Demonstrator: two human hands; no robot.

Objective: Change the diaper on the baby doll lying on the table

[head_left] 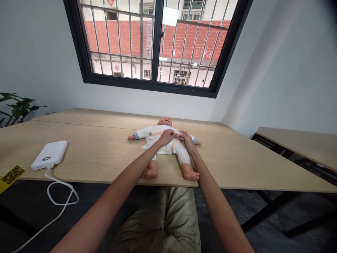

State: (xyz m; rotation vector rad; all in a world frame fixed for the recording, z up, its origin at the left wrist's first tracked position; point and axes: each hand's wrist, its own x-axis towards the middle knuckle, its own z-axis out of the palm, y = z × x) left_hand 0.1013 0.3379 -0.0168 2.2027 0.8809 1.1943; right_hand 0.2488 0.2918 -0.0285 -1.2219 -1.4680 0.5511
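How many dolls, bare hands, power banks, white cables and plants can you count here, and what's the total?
Dolls: 1, the clothed doll lying on the table
Bare hands: 2, the left hand and right hand
Power banks: 1, the white power bank
White cables: 1, the white cable
Plants: 1, the plant
Total: 6

Trousers [181, 212] — olive green, loose, plain matte cloth, heavily rumpled, long soft folds, dark creases. Arms [123, 179] — bare, slim.
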